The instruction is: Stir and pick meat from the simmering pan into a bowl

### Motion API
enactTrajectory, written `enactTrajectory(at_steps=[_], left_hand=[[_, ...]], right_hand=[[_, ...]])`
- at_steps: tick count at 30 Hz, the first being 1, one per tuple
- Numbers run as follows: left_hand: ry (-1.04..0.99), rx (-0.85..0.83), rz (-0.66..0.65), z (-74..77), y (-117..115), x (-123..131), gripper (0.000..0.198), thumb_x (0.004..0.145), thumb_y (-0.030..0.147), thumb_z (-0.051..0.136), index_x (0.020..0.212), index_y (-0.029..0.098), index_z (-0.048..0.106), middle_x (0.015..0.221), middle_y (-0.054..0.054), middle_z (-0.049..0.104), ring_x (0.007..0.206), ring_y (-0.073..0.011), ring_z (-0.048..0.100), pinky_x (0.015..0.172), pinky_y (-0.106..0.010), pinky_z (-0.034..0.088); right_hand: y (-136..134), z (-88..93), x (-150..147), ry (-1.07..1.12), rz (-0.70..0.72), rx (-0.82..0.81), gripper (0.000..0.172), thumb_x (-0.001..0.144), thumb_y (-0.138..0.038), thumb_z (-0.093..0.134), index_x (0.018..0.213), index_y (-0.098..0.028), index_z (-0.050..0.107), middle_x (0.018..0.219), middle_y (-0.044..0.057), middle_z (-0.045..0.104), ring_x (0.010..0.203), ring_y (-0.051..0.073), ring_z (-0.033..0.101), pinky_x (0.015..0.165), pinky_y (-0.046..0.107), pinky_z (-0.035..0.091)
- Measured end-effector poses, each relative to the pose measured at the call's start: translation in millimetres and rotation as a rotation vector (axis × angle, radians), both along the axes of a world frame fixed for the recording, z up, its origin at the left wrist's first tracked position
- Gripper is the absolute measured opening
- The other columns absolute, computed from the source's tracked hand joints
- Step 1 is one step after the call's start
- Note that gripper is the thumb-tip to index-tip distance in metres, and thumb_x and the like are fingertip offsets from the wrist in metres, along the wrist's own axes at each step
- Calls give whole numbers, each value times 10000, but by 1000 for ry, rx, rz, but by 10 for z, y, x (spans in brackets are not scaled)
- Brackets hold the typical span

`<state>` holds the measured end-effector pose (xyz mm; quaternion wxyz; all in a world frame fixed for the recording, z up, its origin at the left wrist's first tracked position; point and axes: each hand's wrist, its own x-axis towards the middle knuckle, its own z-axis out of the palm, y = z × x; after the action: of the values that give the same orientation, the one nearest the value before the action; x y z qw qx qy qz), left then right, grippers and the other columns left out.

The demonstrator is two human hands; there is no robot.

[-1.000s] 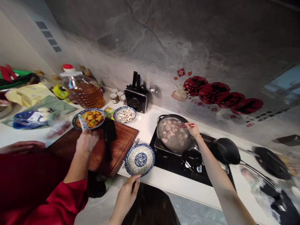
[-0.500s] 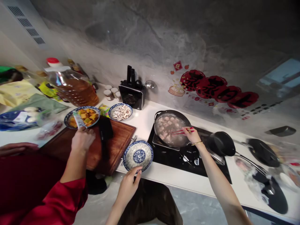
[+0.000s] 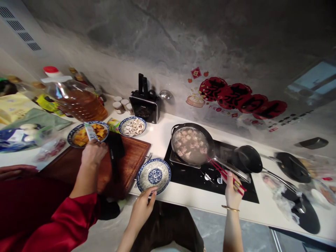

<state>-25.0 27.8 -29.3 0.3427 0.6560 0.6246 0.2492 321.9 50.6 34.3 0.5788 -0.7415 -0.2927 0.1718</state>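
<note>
My right hand [image 3: 233, 191] is closed around red chopsticks [image 3: 223, 170], whose tips lie by the right rim of the wok, near its handle. Pieces of pale meat [image 3: 189, 141] sit in cloudy liquid inside the black wok [image 3: 210, 138] on the stove. With thumb and fingers, my left hand [image 3: 147, 202] pinches the near rim of a blue-and-white bowl [image 3: 165, 172] at the counter's front edge. The bowl holds nothing.
At left, a person's hand [image 3: 93, 154] holds a small packet over a bowl of orange chunks [image 3: 78, 137]. Nearby are a cutting board [image 3: 136, 150], a black cleaver [image 3: 114, 150], a mushroom plate [image 3: 132, 126] and an oil jug [image 3: 78, 99]. A black saucepan [image 3: 248, 159] stands right of the wok.
My right hand has moved back toward me and to the right, drawing the chopsticks out of the wok's liquid. My left hand stays at the bowl's rim.
</note>
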Motion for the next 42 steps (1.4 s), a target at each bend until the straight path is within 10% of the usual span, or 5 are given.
enactTrajectory(at_steps=[9,22,31,42], left_hand=[[5,-65,-37,106,108,86,301,902,346,399,1053,210,621,1073,-75,691,993,-206,651,884,-344,516],[4,-41,-50,98,48,108,290,893,352,417,1038,221,631,1050,-72,703,972,-205,664,853,-321,524],[-5,-51,-40,121,1,92,288,897,353,412,1044,220,622,1070,-78,696,983,-211,659,878,-342,513],[2,-26,73,-25,-214,-111,314,892,368,413,1051,206,629,1059,-86,700,982,-222,656,881,-354,510]], right_hand=[[-209,197,37,-102,76,-142,421,816,-533,553,964,-157,669,1044,129,693,884,280,691,870,440,550],[-170,38,-213,-132,418,-121,292,858,-422,541,974,-205,697,1068,80,696,961,256,669,835,382,556],[1231,91,-451,-301,1108,-200,248,874,-405,521,935,-278,725,1013,-4,721,970,210,668,912,335,500],[2377,-48,-102,-610,843,-260,263,873,-360,503,904,-206,714,947,69,732,906,224,682,845,324,503]])
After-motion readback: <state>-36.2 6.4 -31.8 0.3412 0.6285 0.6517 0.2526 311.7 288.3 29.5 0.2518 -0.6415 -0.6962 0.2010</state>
